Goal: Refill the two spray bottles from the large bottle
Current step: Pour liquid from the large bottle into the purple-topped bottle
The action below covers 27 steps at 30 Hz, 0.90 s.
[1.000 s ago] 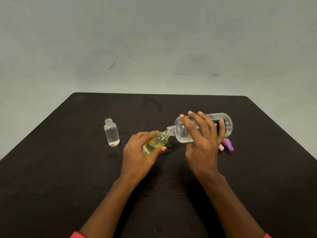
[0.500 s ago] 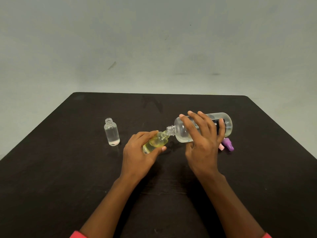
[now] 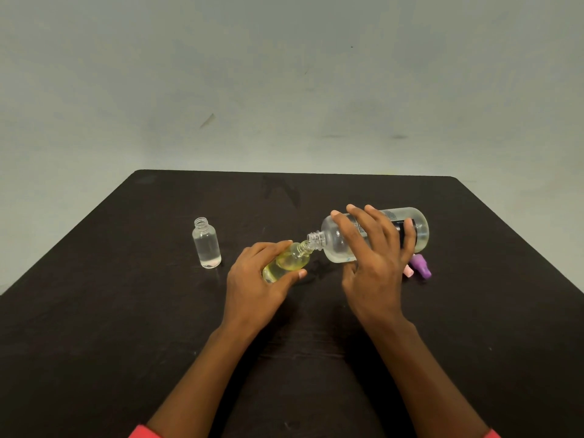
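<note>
While our left hand curls fingers round the yellow bottle at frame centre, our right hand grips the big bottle, tipped mouth to mouth, clear bottle upright at left.

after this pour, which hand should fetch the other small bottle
Likely left: the left hand, holding the yellow bottle, is nearer the clear small bottle to its left; the right hand holds the large bottle.
</note>
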Motion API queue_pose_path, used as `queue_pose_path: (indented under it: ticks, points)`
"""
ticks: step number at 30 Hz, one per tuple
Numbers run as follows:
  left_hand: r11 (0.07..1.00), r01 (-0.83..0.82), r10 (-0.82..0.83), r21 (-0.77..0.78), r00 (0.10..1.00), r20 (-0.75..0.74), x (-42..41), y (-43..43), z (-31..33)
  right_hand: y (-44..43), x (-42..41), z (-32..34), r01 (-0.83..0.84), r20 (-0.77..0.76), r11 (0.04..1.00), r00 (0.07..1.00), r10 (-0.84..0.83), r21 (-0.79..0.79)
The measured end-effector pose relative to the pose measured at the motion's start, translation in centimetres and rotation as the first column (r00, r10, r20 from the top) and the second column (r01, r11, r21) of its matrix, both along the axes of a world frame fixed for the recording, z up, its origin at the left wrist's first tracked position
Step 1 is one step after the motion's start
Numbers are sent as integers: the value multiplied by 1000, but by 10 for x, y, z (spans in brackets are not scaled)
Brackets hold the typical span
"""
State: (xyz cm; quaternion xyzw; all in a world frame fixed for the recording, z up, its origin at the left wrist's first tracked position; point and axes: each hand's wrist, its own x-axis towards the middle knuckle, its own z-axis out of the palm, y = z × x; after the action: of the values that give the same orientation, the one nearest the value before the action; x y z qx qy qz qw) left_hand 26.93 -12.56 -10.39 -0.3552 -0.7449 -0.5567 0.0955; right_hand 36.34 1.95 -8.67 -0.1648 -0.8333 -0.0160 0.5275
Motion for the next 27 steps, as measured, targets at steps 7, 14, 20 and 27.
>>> queue_pose_path:
  ticks: [7, 14, 20, 27]
  points:
    - [1000, 4, -4, -5, 1000, 0, -1, 1, 1, 0, -1, 1, -2, 4, 1000, 1000, 2, -4]
    - [1000, 2, -2, -2, 1000, -9, -1, 1, 0, 0, 0, 2, -9, 3, 1000, 1000, 9, -9]
    - [1000, -5, 5, -9, 1000, -6, -1, 1, 1, -1, -1, 2, -12, 3, 1000, 1000, 12, -12]
    - [1000, -3, 3, -4, 1000, -1, 0, 1, 1, -1, 0, 1, -13, 6, 1000, 1000, 13, -13]
